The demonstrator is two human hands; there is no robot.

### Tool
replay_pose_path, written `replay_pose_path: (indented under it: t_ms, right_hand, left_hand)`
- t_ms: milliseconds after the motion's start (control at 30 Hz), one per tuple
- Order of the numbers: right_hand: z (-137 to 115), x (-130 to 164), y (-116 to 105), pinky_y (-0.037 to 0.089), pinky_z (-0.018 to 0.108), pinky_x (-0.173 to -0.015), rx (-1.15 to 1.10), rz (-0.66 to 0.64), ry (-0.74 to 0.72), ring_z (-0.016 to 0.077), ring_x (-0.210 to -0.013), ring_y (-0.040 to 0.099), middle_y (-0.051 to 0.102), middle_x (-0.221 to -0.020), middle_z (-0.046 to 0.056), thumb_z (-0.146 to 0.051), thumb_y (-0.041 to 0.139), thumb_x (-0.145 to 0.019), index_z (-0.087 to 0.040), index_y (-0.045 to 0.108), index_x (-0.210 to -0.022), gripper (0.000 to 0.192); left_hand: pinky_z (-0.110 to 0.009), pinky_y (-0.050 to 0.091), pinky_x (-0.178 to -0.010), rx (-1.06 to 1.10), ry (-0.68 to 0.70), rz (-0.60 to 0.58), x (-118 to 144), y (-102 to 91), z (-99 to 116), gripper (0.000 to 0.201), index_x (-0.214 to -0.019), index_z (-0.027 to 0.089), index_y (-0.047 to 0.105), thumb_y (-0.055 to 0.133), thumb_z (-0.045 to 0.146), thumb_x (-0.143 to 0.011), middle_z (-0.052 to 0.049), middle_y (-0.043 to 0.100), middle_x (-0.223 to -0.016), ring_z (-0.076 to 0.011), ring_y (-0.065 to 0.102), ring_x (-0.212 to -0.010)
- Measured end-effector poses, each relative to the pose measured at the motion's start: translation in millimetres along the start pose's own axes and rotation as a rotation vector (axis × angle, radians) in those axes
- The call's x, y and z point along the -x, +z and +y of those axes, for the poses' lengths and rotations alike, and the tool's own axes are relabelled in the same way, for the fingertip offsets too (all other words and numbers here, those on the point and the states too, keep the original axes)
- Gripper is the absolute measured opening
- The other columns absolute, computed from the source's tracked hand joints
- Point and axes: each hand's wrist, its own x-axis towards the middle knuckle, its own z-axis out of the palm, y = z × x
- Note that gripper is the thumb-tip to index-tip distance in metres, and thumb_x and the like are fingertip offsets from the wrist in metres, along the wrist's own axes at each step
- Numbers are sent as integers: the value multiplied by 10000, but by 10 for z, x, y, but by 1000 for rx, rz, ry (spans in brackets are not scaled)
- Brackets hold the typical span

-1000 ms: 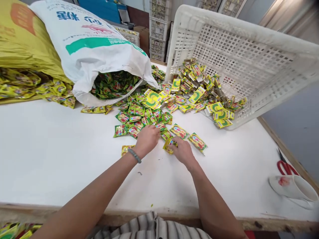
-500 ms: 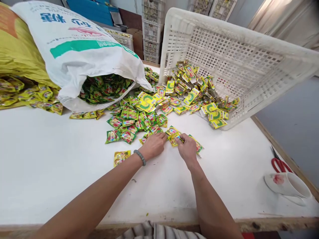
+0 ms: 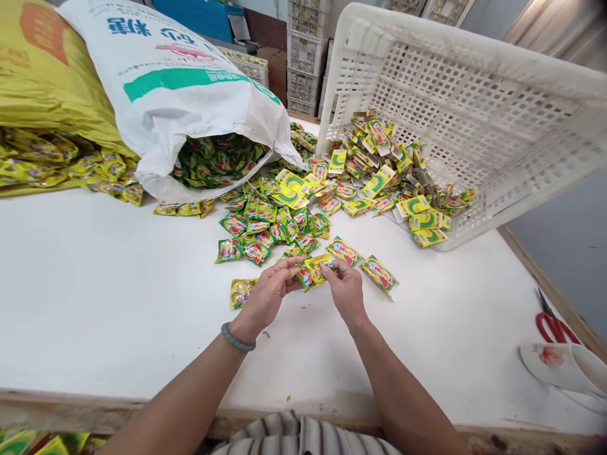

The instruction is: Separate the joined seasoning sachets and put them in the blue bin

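Note:
My right hand pinches a yellow sachet between thumb and fingers. Just beneath and left of it is a green sachet, with the fingers of my left hand closed on its edge. The two sachets overlap above the white table. A flat green-and-yellow packet lies just beyond my right hand, and another flat packet lies to its right. A single yellow sachet rests beside my left hand. Past both hands spreads a pile of green sachets.
A white sack spills green sachets; a yellow sack with yellow sachets lies left. A tilted white crate holds small yellow boxes. Red-handled scissors and a white mug are at the right edge.
My left hand has come away from the pile's edge and now holds a green sachet. My right hand has lifted the yellow sachet off the flat packet and moved it to the left hand.

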Motion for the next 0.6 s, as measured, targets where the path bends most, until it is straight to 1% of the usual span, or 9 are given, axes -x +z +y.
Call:
replay_pose_path:
  t_ms: [100, 167, 267, 300, 367, 433, 500, 533, 600]
  right_hand:
    - [-11, 28, 4, 394, 248, -564, 62, -96, -28, 118, -584, 470, 589, -665, -7, -440, 649, -769, -174, 648, -747, 267]
    - [-23, 26, -15, 419, 247, -585, 61, -148, -24, 127, -626, 507, 614, -721, 8, -452, 643, -780, -174, 653, -786, 278]
    - [-60, 33, -40, 465, 251, -638, 24, -264, 31, 153, -746, 584, 667, -859, 29, -480, 661, -768, -187, 654, -927, 335]
    - [-80, 43, -45, 474, 254, -644, 14, -326, 69, 160, -765, 601, 680, -878, 32, -484, 676, -754, -187, 655, -955, 359]
    - [-127, 62, -54, 475, 257, -618, 21, -430, 151, 166, -728, 617, 696, -830, 31, -480, 710, -720, -174, 674, -930, 373]
    - [-172, 57, -82, 475, 263, -605, 44, -457, 178, 171, -688, 624, 702, -769, 30, -468, 721, -709, -160, 698, -878, 352]
    - [-189, 3, -150, 491, 283, -649, 88, -383, 118, 188, -718, 643, 719, -788, 37, -454, 705, -726, -164, 714, -883, 329]
    - [-181, -43, -204, 500, 299, -691, 137, -296, 69, 199, -756, 653, 728, -827, 45, -447, 689, -743, -170, 717, -898, 319]
    - [-123, -167, -333, 498, 343, -806, 317, -29, -29, 234, -888, 652, 729, -957, 81, -424, 663, -767, -173, 714, -936, 307]
  left_hand:
    - [-286, 499, -713, -47, 22, 27, -27, -2, -41, 475, -1025, 149, 626, 783, 393, -648, -35, 718, -838, -168, 652, -768]
    - [-278, 492, -690, -92, 40, 25, -59, -28, -59, 515, -1000, 149, 612, 831, 378, -594, -13, 706, -763, -164, 649, -723]
    - [-263, 478, -633, -195, 63, -31, -81, -84, -77, 492, -1010, 153, 608, 813, 381, -626, 13, 668, -681, -153, 629, -657]
    - [-260, 475, -621, -230, 78, -51, -81, -98, -80, 482, -1026, 158, 606, 801, 379, -644, 18, 658, -674, -150, 623, -649]
    - [-258, 480, -625, -271, 119, -49, -76, -111, -83, 476, -1034, 171, 602, 800, 363, -646, 17, 651, -715, -147, 619, -667]
    - [-265, 500, -656, -274, 150, -6, -73, -106, -79, 475, -1002, 175, 601, 819, 349, -617, 5, 650, -797, -150, 626, -719]
    - [-276, 515, -659, -257, 143, 30, -74, -96, -64, 485, -970, 175, 593, 834, 358, -591, -3, 644, -844, -152, 630, -724]
    - [-280, 518, -640, -254, 125, 40, -75, -92, -53, 492, -965, 175, 587, 834, 372, -588, -3, 641, -839, -150, 629, -698]
    - [-276, 506, -587, -268, 92, 61, -79, -90, -29, 499, -970, 176, 577, 822, 406, -601, 6, 636, -795, -144, 618, -627]
